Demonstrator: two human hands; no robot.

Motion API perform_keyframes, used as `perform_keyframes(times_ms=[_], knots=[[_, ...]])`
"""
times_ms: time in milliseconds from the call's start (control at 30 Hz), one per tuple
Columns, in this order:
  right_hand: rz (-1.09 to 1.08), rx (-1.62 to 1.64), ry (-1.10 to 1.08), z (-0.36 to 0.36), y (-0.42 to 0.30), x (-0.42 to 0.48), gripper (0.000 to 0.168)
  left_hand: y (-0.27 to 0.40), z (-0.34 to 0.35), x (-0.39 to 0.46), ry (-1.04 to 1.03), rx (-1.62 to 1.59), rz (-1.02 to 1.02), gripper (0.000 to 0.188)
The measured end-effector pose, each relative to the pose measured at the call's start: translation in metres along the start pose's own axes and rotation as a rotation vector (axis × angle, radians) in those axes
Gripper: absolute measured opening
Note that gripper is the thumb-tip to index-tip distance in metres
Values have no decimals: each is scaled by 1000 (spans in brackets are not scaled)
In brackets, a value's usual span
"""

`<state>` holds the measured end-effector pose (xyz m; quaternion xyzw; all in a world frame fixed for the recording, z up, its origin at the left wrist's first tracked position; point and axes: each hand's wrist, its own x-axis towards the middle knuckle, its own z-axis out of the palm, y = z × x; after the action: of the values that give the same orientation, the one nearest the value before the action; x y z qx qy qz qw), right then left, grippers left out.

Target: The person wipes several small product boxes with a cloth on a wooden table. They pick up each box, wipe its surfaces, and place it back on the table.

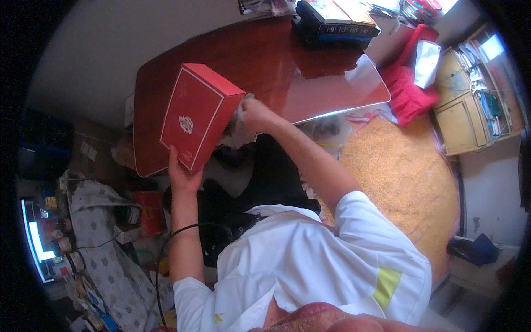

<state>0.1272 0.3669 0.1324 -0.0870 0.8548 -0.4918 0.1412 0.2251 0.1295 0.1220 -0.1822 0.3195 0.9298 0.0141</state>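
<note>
A red cardboard box with a white border line and a white emblem is held tilted over the near left part of a glossy reddish-brown table. My left hand grips the box at its lower end. On the box's right side, my right hand pinches a crumpled, greyish, see-through wrapping, which looks like plastic. The inside of the box faces away from view, so its contents are hidden.
Stacked books and dark boxes stand at the table's far right. Red cloth and a white box lie beyond its right edge. An orange-yellow padded surface is at the right. A black cable runs beside my left arm.
</note>
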Motion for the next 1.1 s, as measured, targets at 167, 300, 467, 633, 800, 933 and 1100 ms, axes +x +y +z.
perform_keyframes(times_ms=[167,300,467,633,800,933,1100], knots=[[-249,161,509,-16,-1,-14,32,-1,-1,4,-85,40,48,77],[-520,60,573,1,-15,-30,31,-1,3,10,-20,89,74,78],[-358,-724,363,-19,-10,-31,31,-1,7,9,38,90,117,78],[-144,-565,212,-61,-4,-23,22,-2,3,10,18,52,106,76],[-222,554,-45,-36,-19,-45,62,0,13,6,35,106,62,68],[-264,663,54,-15,-15,-50,72,-7,29,5,-50,242,30,67],[-133,859,257,-24,-4,-50,78,-28,33,7,-306,544,62,66]])
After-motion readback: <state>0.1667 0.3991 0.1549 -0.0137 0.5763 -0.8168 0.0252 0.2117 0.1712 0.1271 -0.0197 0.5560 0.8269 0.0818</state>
